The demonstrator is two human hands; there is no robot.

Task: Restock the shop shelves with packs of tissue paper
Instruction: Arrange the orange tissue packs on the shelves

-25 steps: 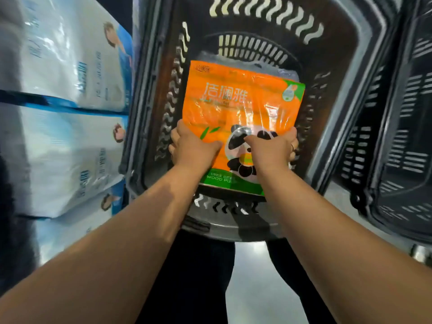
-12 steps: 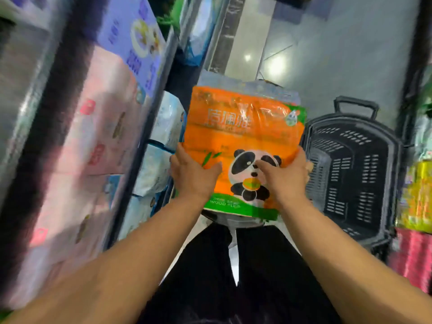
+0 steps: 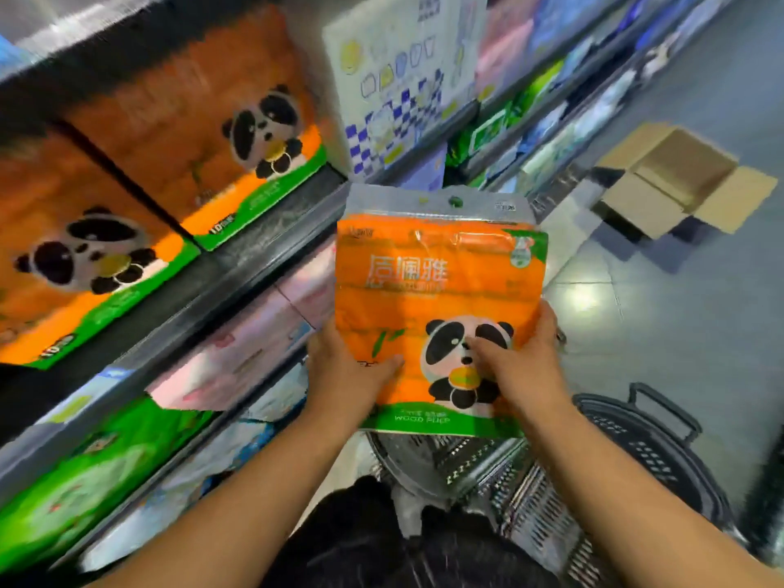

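An orange tissue pack (image 3: 437, 282) with a panda picture and a green bottom band is held upright in front of me. My left hand (image 3: 345, 371) grips its lower left edge, thumb across the front. My right hand (image 3: 519, 367) grips its lower right edge, thumb on the panda. On the shelf (image 3: 271, 239) up to the left stand two larger orange panda packs (image 3: 199, 120), (image 3: 80, 248) of the same brand.
Pink, green and blue-white tissue packs fill the lower shelves at left. A blue checked pack (image 3: 399, 78) stands right of the orange ones. Two dark plastic baskets (image 3: 649, 447) sit on the floor below my hands. An open cardboard box (image 3: 679, 180) lies on the tiled floor at right.
The pack has been lifted out of the basket and raised. My view has swung up and left to the shelves with the orange panda packs. Both hands keep the same grip.
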